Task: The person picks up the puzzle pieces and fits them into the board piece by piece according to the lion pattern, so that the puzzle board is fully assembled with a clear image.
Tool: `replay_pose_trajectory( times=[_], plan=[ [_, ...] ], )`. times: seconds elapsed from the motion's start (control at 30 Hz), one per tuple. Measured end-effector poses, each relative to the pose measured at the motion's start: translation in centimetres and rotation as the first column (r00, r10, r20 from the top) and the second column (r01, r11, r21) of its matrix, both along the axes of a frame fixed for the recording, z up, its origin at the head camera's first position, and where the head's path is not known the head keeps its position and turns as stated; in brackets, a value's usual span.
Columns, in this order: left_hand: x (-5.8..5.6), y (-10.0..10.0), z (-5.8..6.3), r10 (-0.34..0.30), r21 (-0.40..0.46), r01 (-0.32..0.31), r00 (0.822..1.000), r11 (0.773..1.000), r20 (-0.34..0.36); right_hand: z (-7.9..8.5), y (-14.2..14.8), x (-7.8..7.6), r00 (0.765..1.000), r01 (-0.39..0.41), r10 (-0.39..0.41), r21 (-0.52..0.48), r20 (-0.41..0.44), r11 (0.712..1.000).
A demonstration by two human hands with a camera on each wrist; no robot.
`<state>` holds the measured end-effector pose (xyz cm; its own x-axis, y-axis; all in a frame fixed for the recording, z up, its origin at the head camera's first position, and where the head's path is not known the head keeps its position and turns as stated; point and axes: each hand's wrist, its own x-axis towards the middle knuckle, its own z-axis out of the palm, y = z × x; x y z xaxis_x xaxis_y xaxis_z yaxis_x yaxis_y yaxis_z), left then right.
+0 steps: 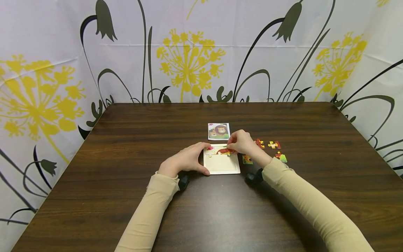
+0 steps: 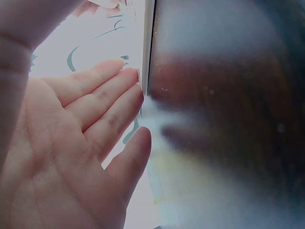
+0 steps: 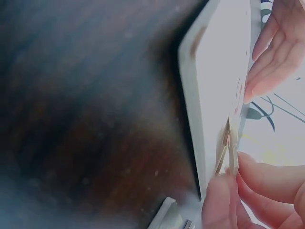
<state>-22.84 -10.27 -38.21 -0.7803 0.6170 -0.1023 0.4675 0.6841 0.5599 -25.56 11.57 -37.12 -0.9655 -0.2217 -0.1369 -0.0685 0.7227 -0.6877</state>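
A square wooden puzzle tray [image 1: 221,168] lies in front of me with a few pieces along its upper side, one with a pink flower [image 1: 210,148]. My left hand [image 1: 185,159] spans the tray's left side, thumb by the near corner and index finger at the far one. In the left wrist view its other fingers [image 2: 112,112] are nearly straight beside the tray edge. My right hand [image 1: 242,141] pinches a puzzle piece [image 3: 232,148] between thumb and fingers at the tray's upper right. The piece is tilted up off the tray; a red-brown piece [image 1: 223,151] shows beside the fingertips.
A square reference picture of lions [image 1: 218,131] lies just behind the tray. Several loose puzzle pieces lie to the right, among them a red-and-yellow piece [image 1: 274,145], a green-edged piece [image 1: 281,157] and an orange-green piece [image 1: 247,160] near the right forearm. The dark wooden table [image 1: 94,196] surrounds them.
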Motion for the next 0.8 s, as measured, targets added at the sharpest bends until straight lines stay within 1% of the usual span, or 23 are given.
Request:
replay_pose_trajectory(
  times=[0.17,0.33,0.5,0.8],
  plan=[
    [0.03,0.00,0.00,0.001,-0.002,-0.001,1.000,1.000,0.001,0.01,-0.03,-0.03,1.000,0.014,-0.014,0.038,-0.015,0.999],
    [0.02,0.00,0.00,-0.002,0.001,0.002,1.000,1.000,-0.003,-0.01,-0.05,-0.05,1.000,0.021,-0.020,0.040,-0.010,0.999],
    [0.09,-0.03,0.16,-0.005,0.007,0.005,1.000,1.000,-0.005,0.16,-0.10,0.04,1.000,0.008,-0.006,0.060,-0.020,0.998],
    [0.13,-0.05,0.24,-0.008,0.004,0.008,1.000,1.000,-0.010,0.25,0.02,0.06,1.000,-0.015,0.016,0.079,-0.006,0.997]
  ],
)
